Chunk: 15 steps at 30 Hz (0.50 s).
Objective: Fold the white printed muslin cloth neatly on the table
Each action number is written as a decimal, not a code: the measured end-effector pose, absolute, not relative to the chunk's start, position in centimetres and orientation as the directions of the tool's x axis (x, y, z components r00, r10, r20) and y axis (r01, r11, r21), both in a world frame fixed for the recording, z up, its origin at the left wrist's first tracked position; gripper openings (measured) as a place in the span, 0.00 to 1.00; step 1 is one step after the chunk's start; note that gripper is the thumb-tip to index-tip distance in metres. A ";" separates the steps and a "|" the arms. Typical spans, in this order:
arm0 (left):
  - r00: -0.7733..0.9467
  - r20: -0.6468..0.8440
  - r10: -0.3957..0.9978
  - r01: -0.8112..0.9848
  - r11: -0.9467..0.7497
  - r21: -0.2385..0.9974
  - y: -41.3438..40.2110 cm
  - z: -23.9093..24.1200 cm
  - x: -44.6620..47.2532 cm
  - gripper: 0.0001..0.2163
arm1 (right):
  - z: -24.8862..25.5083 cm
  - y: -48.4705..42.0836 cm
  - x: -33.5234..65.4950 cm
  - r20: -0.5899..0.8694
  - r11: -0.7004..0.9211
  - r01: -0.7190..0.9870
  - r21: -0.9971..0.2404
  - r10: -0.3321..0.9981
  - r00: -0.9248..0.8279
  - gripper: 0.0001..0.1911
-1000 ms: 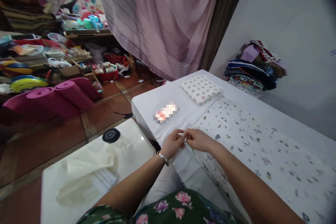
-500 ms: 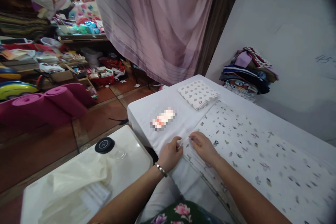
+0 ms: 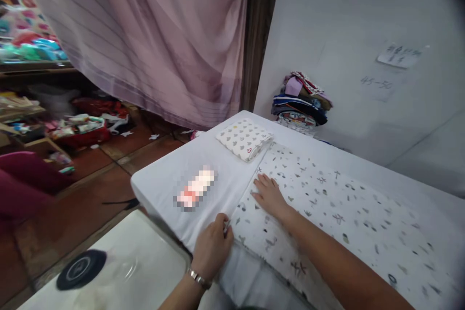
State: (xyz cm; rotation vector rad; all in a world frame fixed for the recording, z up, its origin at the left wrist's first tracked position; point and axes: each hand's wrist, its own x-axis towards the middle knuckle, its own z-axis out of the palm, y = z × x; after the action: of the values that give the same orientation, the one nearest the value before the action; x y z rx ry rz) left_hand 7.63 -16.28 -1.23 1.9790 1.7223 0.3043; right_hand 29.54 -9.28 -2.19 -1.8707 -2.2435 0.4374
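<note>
A white printed cloth (image 3: 334,208) with small grey motifs lies spread over the white-covered table (image 3: 170,184). My right hand (image 3: 269,195) lies flat on it with the fingers stretched out, near its far left corner. My left hand (image 3: 212,247) is closed in a pinch on the cloth's near left edge, at the table's front. A bracelet sits on that wrist. A folded white cloth with heart prints (image 3: 244,138) rests just beyond the spread cloth. A small pink and white object (image 3: 196,188), blurred out, lies left of my right hand.
A stack of folded coloured fabrics (image 3: 301,101) stands at the table's far end against the grey wall. A pink curtain (image 3: 160,34) hangs behind. A white surface (image 3: 127,271) with a black round disc (image 3: 81,269) lies at lower left. Cluttered shelves (image 3: 43,121) fill the left.
My hands have parted: the right slid forward and flattened on the cloth, the left drew back along the near edge. The camera has swung to the right.
</note>
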 end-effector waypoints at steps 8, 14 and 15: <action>0.189 -0.207 0.960 0.840 -0.049 0.540 -15.7 -1.5 7.0 0.02 | -0.8 -6.4 31.5 -0.181 0.085 0.925 -0.371 0.970 -0.162 0.31; 0.122 -0.205 0.971 0.810 0.021 0.586 -16.1 -1.5 6.9 0.05 | -1.3 -2.5 34.3 -0.229 -0.056 0.963 -0.265 0.973 -0.006 0.34; 0.102 -0.192 0.976 0.801 0.034 0.598 -16.1 -1.5 7.0 0.06 | -1.4 -2.2 34.5 -0.241 -0.055 0.960 -0.275 0.970 -0.013 0.34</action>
State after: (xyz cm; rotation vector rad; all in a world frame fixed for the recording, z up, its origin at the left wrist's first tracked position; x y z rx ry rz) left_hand 6.95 -16.13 -1.46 1.8041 1.7360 0.3888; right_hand 34.54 -2.20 -1.38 -2.1869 -2.1395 0.5774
